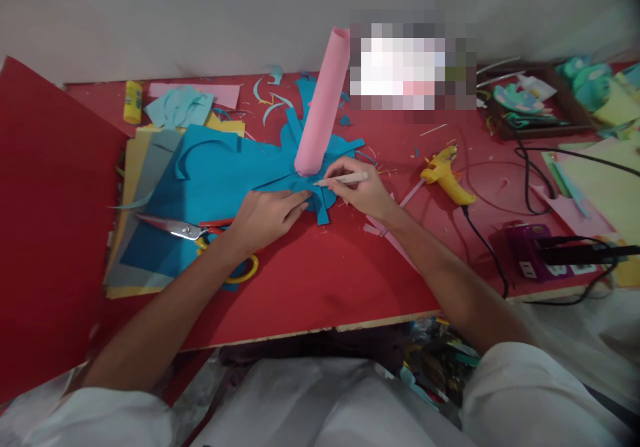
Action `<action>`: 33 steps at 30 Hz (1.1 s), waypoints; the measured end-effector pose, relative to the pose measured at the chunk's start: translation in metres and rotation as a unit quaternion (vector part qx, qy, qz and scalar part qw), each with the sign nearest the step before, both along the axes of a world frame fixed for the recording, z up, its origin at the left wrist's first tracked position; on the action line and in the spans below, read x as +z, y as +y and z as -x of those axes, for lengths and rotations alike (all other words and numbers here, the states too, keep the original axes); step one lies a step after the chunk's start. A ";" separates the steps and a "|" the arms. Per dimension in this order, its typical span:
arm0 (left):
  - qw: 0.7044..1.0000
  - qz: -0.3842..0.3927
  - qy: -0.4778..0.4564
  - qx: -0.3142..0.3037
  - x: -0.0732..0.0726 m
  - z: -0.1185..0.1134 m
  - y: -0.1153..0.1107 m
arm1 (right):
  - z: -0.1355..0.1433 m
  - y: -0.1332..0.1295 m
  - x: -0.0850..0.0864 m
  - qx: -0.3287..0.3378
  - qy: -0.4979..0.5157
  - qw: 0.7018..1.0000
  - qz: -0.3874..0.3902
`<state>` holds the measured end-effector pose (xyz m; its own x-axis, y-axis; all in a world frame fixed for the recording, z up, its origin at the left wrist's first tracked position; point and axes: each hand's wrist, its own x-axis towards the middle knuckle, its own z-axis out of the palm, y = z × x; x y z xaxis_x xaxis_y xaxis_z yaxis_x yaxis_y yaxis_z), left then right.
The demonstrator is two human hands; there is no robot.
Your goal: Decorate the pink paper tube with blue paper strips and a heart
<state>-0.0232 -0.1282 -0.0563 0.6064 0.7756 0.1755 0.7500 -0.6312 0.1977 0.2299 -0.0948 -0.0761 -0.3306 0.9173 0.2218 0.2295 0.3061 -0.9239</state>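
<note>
My right hand [364,186] is closed round a slim white pen [350,178], its tip pointing left onto blue paper [225,167]. With fingers stretched out, my left hand [274,219] lies flat on the paper's near edge. Just beyond both hands a rolled pink paper tube [323,100] leans up and to the right, its lower end on the blue pieces. Scissors [185,229] with red and yellow handles lie partly under my left forearm. Blue cut strips [324,208] stick out beside my fingers.
A yellow glue gun [447,174] with a black cord lies to the right. Farther right are a purple box [530,250] and a brown tray [550,114] of scraps. A yellow glue stick [133,102] stands at the back left. A red panel [50,220] rises at left.
</note>
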 end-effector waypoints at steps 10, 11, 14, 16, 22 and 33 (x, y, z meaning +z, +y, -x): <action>1.000 -0.007 0.005 0.002 -0.002 0.000 0.000 | 0.002 0.000 -0.001 0.005 -0.007 1.000 0.006; 1.000 -0.005 0.005 0.002 -0.002 0.000 0.000 | 0.002 0.000 -0.001 0.004 -0.008 1.000 0.008; 1.000 -0.001 0.003 0.001 -0.002 0.001 0.000 | 0.002 0.000 -0.001 0.006 -0.004 1.000 0.007; 1.000 -0.002 0.002 0.000 -0.003 0.001 0.000 | 0.002 0.000 0.000 0.013 0.002 1.000 0.014; 0.999 -0.024 -0.031 0.012 -0.002 0.002 0.000 | 0.002 -0.004 0.003 -0.010 0.017 1.000 0.012; 0.994 -0.078 -0.071 -0.019 -0.002 0.004 0.002 | 0.003 -0.011 0.017 0.123 0.049 0.990 0.047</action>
<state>-0.0276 -0.1259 -0.0588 0.5948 0.7096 0.3778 0.6968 -0.6894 0.1979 0.2271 -0.1056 -0.0591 -0.5269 0.8303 0.1816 0.0660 0.2530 -0.9652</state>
